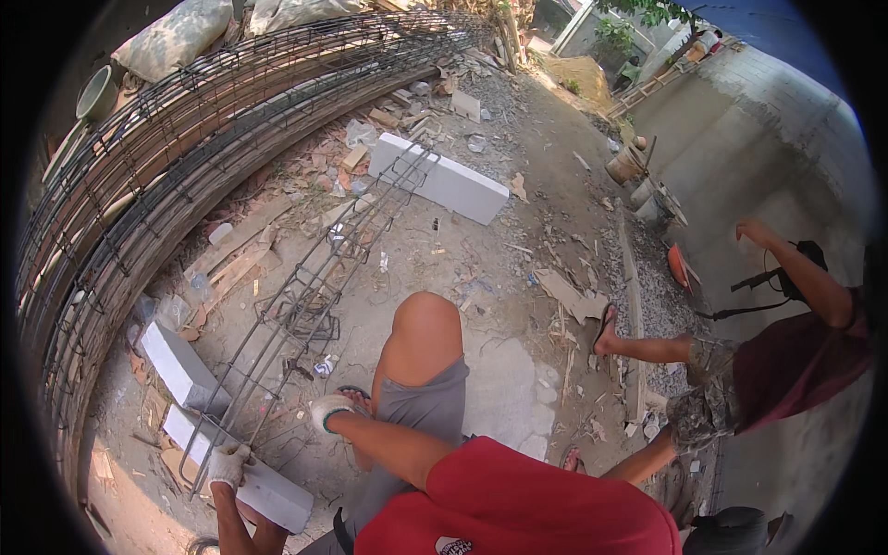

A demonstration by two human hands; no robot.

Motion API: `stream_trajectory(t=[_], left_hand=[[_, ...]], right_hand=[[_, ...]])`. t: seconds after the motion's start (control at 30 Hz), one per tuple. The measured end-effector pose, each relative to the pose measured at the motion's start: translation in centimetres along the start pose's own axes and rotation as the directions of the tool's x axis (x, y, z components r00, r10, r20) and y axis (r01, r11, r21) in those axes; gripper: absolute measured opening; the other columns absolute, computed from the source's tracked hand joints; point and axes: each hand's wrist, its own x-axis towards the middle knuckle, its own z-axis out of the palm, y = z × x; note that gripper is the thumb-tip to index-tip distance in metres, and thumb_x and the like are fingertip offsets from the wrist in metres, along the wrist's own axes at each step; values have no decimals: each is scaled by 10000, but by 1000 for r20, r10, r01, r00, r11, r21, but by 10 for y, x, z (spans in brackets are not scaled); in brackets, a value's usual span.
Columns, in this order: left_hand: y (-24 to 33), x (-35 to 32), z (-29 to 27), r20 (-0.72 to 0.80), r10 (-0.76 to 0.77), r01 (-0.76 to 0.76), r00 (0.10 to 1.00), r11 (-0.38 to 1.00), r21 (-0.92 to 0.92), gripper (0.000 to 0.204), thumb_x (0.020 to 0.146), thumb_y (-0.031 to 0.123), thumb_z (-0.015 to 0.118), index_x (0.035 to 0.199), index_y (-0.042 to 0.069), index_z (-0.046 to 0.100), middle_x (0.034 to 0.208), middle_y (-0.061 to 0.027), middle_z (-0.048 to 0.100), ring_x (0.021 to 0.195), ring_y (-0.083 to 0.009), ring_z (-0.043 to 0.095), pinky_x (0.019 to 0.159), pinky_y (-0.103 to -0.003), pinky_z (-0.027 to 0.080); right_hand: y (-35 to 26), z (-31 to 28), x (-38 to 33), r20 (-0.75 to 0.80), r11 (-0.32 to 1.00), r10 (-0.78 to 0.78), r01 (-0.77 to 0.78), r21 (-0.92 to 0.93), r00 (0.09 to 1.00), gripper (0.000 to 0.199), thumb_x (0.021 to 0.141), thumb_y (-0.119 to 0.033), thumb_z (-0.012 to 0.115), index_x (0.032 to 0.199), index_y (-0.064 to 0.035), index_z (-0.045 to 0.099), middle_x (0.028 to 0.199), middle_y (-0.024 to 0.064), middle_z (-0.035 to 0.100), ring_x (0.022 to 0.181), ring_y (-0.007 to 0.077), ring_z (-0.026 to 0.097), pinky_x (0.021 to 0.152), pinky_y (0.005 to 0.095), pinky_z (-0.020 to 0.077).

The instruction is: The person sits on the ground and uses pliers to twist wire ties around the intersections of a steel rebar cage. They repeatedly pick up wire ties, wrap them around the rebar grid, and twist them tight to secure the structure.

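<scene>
A long, narrow rebar cage (305,291) of thin steel bars and bent stirrups slants across the ground. Its far end rests on a white block (439,178), its near end over another white block (277,497) at lower left. My left hand (229,463), in a whitish knit glove, is closed around a bar at the near end, beside that block. My right hand (330,413), gloved the same way, is bent in front of my shin, right of the cage; its fingers are mostly hidden. Loose dark stirrups (314,326) lie under the cage's middle.
A third white block (185,368) lies at left, near a long stack of rebar cages and timber (231,102). Wood scraps (242,248) and rubble litter the ground. A co-worker in a maroon shirt (795,356) steps along at right. Buckets (627,164) stand by the grey wall (777,139).
</scene>
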Motion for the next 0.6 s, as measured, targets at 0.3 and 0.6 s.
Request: stream_trajectory(t=[0.3,0.6], left_hand=[[-9,12,-2,57,41,-41,998,999,0,270,987,238,691,896,-3,771,686,-84,707,389,-160,504,361,-334,392],[-12,9,-6,6,48,-48,999,998,50,246,967,221,684,993,-5,780,703,-83,721,378,-159,494,359,-330,402]], right_hand=[[48,-128,-12,206,991,-22,48,-123,978,443,821,-414,797,1124,-93,827,1165,151,794,1093,340,758,874,483,609],[-46,-175,-85,-369,952,-101,198,235,924,623,756,-438,863,1297,-163,720,1302,271,606,1174,424,669,966,495,564]])
